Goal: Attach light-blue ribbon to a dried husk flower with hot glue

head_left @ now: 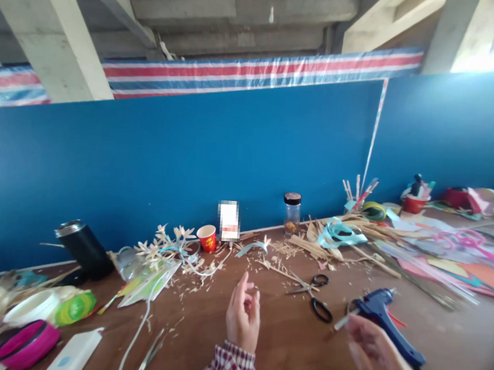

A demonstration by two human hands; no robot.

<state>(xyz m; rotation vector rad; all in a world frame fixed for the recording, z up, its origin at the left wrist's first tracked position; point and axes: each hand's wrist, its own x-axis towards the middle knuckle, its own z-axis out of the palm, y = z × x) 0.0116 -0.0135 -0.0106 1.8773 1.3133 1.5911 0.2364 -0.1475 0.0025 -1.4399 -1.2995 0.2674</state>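
My left hand [243,316], in a checked sleeve, is raised over the middle of the brown table. Its thumb and fingers are drawn together, with a tiny dark spot at the tips that I cannot make out. My right hand [377,352] is smeared by motion at the lower right, in front of a blue glue gun [379,310] lying on the table. A short whitish stick [343,321] shows beside the fingertips; whether they hold it is unclear. Between the hands, black-handled scissors [313,292] lie with their blades slightly apart.
Pale straw flowers [172,244], a red paper cup [207,238] and a lidded glass jar [291,214] stand along the blue partition [232,145]. Tweezers [151,352] and a white cable [137,334] lie left. Straw scraps and coloured sheets [455,267] spread rightward.
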